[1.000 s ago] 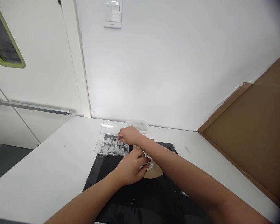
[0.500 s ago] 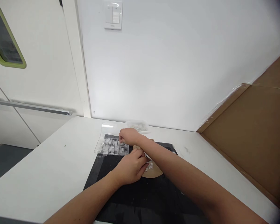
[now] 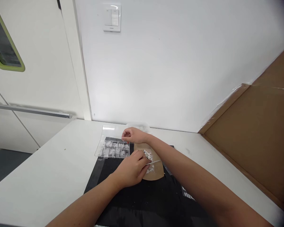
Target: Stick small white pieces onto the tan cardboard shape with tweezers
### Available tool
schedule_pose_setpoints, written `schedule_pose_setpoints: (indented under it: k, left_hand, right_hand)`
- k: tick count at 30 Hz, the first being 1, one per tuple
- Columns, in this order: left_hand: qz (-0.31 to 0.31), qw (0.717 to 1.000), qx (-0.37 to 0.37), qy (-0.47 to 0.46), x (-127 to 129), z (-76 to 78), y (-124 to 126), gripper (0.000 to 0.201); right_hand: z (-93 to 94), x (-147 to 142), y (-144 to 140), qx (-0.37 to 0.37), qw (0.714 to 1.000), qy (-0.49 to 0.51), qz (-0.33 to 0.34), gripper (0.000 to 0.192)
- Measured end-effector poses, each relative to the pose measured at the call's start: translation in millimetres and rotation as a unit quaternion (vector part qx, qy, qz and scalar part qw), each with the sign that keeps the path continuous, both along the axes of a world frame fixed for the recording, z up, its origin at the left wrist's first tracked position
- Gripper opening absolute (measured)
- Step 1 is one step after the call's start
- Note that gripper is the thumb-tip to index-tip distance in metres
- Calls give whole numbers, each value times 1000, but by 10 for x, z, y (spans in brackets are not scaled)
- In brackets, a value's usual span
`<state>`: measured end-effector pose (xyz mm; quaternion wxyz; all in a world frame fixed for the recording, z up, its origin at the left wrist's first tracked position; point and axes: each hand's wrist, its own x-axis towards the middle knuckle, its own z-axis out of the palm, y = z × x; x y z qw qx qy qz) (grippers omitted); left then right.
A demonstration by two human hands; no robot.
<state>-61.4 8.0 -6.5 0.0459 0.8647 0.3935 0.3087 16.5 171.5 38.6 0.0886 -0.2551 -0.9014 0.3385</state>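
Observation:
My left hand (image 3: 134, 168) is closed, fingers pinching a thin pale stick (image 3: 154, 162) that points right across a brown rounded sheet or shallow tray (image 3: 157, 173). Small white pieces (image 3: 148, 154) lie on the brown surface, on both sides of the stick. Just beyond, my right hand (image 3: 133, 135) hovers at the far right corner of a clear compartment box (image 3: 112, 149), its fingers curled toward the thumb. Whatever is between those fingertips is too small to make out. Whitish translucent pieces fill the box's compartments, and its clear lid (image 3: 109, 130) is folded back.
A black mat (image 3: 142, 201) lies under the hands on the white table (image 3: 49, 164). Behind my right wrist sits a translucent container (image 3: 144, 127), partly hidden. A white wall rises at the back; a brown panel (image 3: 255, 132) borders the right side.
My right hand has lifted slightly from the box and its fingers have loosened, uncovering more compartments. More of the stick and white pieces now shows. My left hand has barely moved.

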Motion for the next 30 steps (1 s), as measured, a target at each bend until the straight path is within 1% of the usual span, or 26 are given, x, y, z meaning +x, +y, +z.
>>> schedule_pose_setpoints:
  k: [6,8,10,11,13,16,18,21,24,26,28,30]
  left_hand:
    - [2,1000,10,-11,-13,-18,11,25]
    - [1,1000,16,-12,-20,-32,21,24]
    - [14,999,24,-18,-27,-45,35,23]
    - [30,999,24,-26,-30,-49,43,22]
    - [82,995,16,-62,-36,-48,59,22]
    - [162,975,-2,-152,-57,-19,79,28]
    - [188,962,0,-200,-79,10,88,33]
    - [180,958,5,-222,-103,36,94,33]
    - [147,961,-6,-233,-91,20,92,28]
    - [121,960,-19,-251,-66,-1,86,27]
    - [91,959,-37,-265,-40,-13,76,27]
    - [67,958,-58,-272,-24,-12,64,26]
  right_hand:
    - [69,165,-65,-72,996,58,2,29]
    - [128,243,-104,-90,991,93,-7,32]
    - [199,345,-152,-98,987,128,-29,34]
    - [236,408,-178,-97,984,142,-47,36]
    - [296,555,-232,-97,974,184,-87,40]
    - [310,816,-328,-87,939,286,-171,43]
    - [245,991,-417,-82,913,334,-219,41]
    - [49,1204,-601,-117,888,358,-263,42]
    - [-185,1327,-813,-178,868,369,-282,41]
    - [-311,1365,-932,-224,853,379,-281,40]
    - [-397,1379,-1017,-254,840,389,-279,39]
    - [-446,1374,-1069,-268,835,393,-277,37]
